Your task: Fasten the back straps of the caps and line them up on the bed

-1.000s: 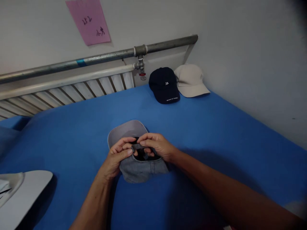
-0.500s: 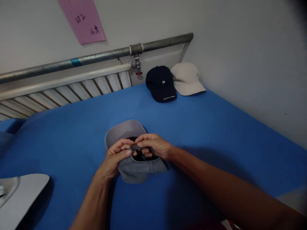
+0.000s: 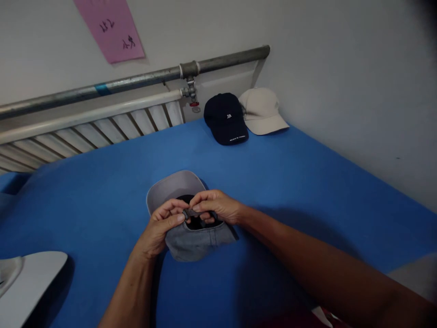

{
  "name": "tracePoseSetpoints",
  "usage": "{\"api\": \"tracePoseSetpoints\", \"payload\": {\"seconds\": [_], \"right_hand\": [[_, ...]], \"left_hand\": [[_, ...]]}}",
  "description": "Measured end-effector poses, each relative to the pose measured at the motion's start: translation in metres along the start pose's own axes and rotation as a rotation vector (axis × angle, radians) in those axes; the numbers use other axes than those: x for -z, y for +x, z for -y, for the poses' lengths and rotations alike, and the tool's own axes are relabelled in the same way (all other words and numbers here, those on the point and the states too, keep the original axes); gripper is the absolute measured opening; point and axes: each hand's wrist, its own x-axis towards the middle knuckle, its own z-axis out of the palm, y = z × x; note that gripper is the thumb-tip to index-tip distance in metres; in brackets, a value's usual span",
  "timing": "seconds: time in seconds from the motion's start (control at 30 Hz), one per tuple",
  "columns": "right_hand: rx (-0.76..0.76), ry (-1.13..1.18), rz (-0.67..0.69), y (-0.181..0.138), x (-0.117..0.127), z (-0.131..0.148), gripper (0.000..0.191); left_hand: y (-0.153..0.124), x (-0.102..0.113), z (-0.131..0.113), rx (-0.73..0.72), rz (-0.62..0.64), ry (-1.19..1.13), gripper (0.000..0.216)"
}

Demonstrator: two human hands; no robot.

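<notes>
A grey baseball cap lies upside down on the blue surface, its brim pointing away from me and slightly left. Across the opening at its back runs a dark adjusting strap. My left hand pinches the strap's left end by the buckle, thumb on top. From the other side my right hand grips the strap between thumb and forefinger, close to the left fingertips. Some of the right fingers are inside the opening, partly hidden by the strap.
A navy cap and a beige cap sit side by side at the far corner by the wall. A white radiator and a metal pipe run along the back. At lower left is a white board-like object.
The right thumb and fingers have shifted slightly along the strap, covering more of it. The whole view has drifted a little; the cap stays in place.
</notes>
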Motion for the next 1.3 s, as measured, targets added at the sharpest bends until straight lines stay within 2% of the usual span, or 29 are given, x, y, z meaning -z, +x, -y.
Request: {"api": "tracePoseSetpoints", "payload": {"seconds": [0.3,0.47,0.63,0.87,1.13,1.3], "right_hand": [[0.083,-0.029,-0.046,-0.004,-0.008,-0.003,0.011],[0.159,-0.187,-0.096,-0.007,-0.016,-0.001,0.005],[0.192,-0.294,-0.181,-0.011,-0.016,0.007,0.011],[0.197,-0.237,-0.085,-0.012,-0.021,0.004,0.013],[0.202,-0.232,-0.145,-0.016,-0.017,0.012,0.01],[0.212,-0.237,-0.052,-0.014,-0.018,0.005,0.013]], "left_hand": [[0.002,-0.003,0.0,0.039,-0.05,-0.04,0.021],[0.002,-0.003,0.0,0.049,-0.041,0.007,0.023],[0.001,-0.003,-0.002,0.004,-0.03,-0.014,0.022],[0.001,-0.003,0.0,-0.014,-0.013,0.01,0.02],[0.0,-0.005,-0.003,-0.037,-0.038,-0.01,0.024],[-0.001,-0.006,-0.003,-0.015,-0.016,0.027,0.021]]}}
